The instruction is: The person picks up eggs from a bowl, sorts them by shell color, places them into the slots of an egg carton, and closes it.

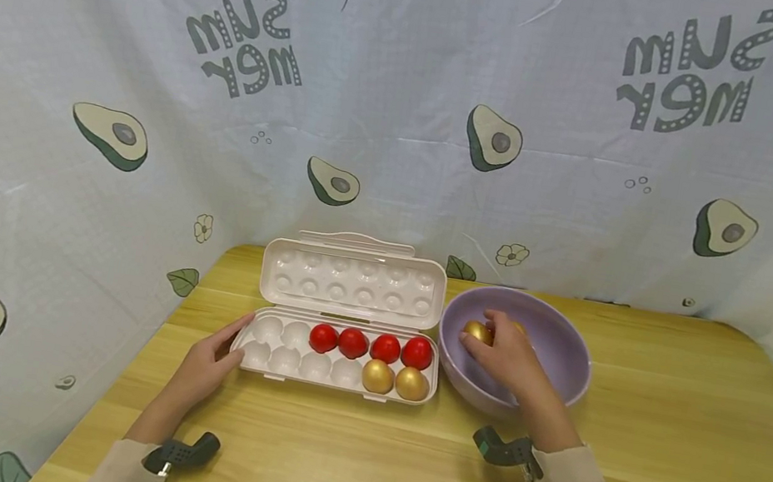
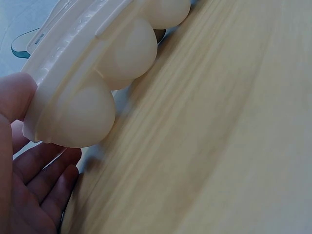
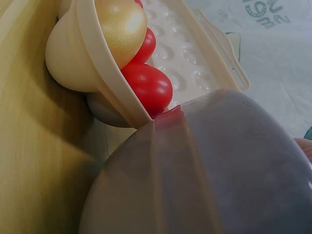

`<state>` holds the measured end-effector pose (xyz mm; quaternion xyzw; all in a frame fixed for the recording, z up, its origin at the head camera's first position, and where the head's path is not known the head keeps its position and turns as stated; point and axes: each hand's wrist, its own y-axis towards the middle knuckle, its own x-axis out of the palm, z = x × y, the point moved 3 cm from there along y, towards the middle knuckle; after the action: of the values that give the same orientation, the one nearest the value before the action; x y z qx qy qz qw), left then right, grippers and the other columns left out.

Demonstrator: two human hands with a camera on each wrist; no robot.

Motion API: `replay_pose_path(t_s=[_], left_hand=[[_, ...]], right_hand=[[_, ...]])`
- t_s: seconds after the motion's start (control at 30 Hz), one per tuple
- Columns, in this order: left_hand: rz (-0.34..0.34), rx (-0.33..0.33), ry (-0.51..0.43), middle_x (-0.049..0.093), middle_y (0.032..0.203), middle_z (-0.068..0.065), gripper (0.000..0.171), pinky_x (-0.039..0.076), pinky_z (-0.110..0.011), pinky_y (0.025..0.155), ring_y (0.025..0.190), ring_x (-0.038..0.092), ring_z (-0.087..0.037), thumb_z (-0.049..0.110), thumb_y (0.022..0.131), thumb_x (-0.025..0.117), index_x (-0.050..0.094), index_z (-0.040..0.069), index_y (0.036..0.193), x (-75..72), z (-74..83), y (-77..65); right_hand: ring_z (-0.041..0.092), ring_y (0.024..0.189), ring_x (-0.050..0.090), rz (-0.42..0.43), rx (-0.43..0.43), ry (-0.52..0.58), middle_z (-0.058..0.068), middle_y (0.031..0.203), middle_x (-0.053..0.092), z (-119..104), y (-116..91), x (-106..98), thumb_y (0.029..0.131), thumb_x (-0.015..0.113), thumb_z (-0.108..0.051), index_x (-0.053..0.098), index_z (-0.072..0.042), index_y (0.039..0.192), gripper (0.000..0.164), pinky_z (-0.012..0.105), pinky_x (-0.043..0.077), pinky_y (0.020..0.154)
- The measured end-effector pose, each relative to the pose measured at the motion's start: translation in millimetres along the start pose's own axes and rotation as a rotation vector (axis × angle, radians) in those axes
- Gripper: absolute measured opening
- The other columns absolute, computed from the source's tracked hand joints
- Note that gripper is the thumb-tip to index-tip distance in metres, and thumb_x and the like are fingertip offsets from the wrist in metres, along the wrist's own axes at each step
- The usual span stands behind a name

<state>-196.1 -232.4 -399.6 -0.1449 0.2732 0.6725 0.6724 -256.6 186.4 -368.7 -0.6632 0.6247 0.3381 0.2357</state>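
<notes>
An egg carton (image 1: 325, 387) lies open, lid tipped back. Several red eggs (image 1: 353, 343) fill the right part of its back row. Two gold eggs (image 1: 378, 376) occupy the right end of the front row. My left hand (image 1: 203, 368) grips the carton's left end, thumb at the rim in the left wrist view. Inside the purple bowl (image 1: 568, 362), my right hand (image 1: 509, 353) has thumb and fingers around a gold egg (image 1: 477, 332). Another gold egg (image 1: 519, 328) shows partly behind that hand. The bowl wall (image 3: 234, 161) hides most of the right hand in the right wrist view.
The bowl stands right beside the carton's right end on a wooden table (image 1: 352, 455). Cups (image 1: 285, 360) at the carton's left hold no eggs. A printed cloth (image 1: 407, 109) hangs behind the table and along its left side.
</notes>
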Motion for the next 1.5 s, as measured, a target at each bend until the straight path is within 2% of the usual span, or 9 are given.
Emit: replay_pose_path(t_s=[0.23, 0.47, 0.7, 0.83, 1.07, 1.27, 1.5], left_hand=[[-0.002, -0.003, 0.005, 0.042, 0.146, -0.019, 0.053, 0.033, -0.036, 0.107, 0.135, 0.038, -0.033, -0.003, 0.092, 0.053, 0.043, -0.001, 0.143, -0.1, 0.5, -0.1], [-0.001, 0.000, 0.009, 0.042, 0.146, -0.019, 0.053, 0.033, -0.031, 0.107, 0.135, 0.038, -0.033, -0.003, 0.091, 0.053, 0.043, -0.001, 0.143, -0.1, 0.1, 0.3], [-0.006, -0.012, 0.009, 0.041, 0.147, -0.019, 0.053, 0.031, -0.043, 0.108, 0.136, 0.037, -0.033, -0.002, 0.092, 0.053, 0.043, -0.001, 0.143, 0.5, 0.6, 0.3], [-0.006, -0.011, 0.010, 0.041, 0.147, -0.019, 0.053, 0.031, -0.041, 0.108, 0.136, 0.037, -0.033, -0.002, 0.092, 0.053, 0.043, -0.001, 0.143, 0.4, 0.9, -0.1], [-0.007, -0.006, 0.004, 0.041, 0.147, -0.019, 0.053, 0.031, -0.029, 0.108, 0.136, 0.036, -0.033, -0.002, 0.092, 0.053, 0.043, -0.001, 0.144, 0.4, 1.2, -0.8], [-0.009, -0.008, -0.004, 0.041, 0.147, -0.019, 0.053, 0.031, -0.025, 0.108, 0.137, 0.036, -0.033, -0.002, 0.092, 0.053, 0.042, -0.001, 0.144, 0.4, 1.0, -0.6], [-0.007, -0.010, 0.004, 0.041, 0.147, -0.020, 0.053, 0.031, -0.031, 0.108, 0.137, 0.036, -0.033, -0.003, 0.092, 0.053, 0.043, -0.001, 0.144, 0.3, 1.1, -0.1]], right_hand=[[0.037, 0.105, 0.057, -0.010, -0.015, 0.009, 0.025, 0.112, 0.061, 0.6, 0.7, 0.9, 0.088, 0.064, -0.025, 0.050, 0.012, 0.127, 0.056, 0.051, 0.044, 0.097], [0.036, 0.102, 0.059, -0.030, -0.052, -0.005, 0.022, 0.107, 0.063, -0.4, 0.0, 2.0, 0.086, 0.067, -0.024, 0.057, 0.012, 0.120, 0.051, 0.051, 0.046, 0.094], [0.037, 0.107, 0.060, -0.061, -0.027, 0.011, 0.023, 0.112, 0.064, -0.9, -2.0, 2.6, 0.086, 0.069, -0.024, 0.056, 0.012, 0.123, 0.052, 0.050, 0.046, 0.097], [0.036, 0.106, 0.061, -0.083, -0.029, 0.026, 0.023, 0.111, 0.065, -1.5, -2.5, 3.5, 0.086, 0.068, -0.023, 0.056, 0.012, 0.123, 0.052, 0.050, 0.047, 0.096], [0.035, 0.107, 0.061, -0.105, -0.029, 0.044, 0.021, 0.112, 0.065, -0.4, -2.0, 5.3, 0.087, 0.068, -0.022, 0.057, 0.010, 0.123, 0.049, 0.048, 0.048, 0.095], [0.034, 0.103, 0.062, -0.109, -0.062, 0.026, 0.020, 0.108, 0.066, -1.1, -2.1, 5.9, 0.087, 0.068, -0.021, 0.060, 0.009, 0.119, 0.044, 0.048, 0.050, 0.092], [0.031, 0.099, 0.063, -0.135, -0.063, 0.018, 0.015, 0.104, 0.068, -1.4, -1.8, 7.7, 0.086, 0.069, -0.019, 0.063, 0.006, 0.114, 0.038, 0.045, 0.051, 0.088]])
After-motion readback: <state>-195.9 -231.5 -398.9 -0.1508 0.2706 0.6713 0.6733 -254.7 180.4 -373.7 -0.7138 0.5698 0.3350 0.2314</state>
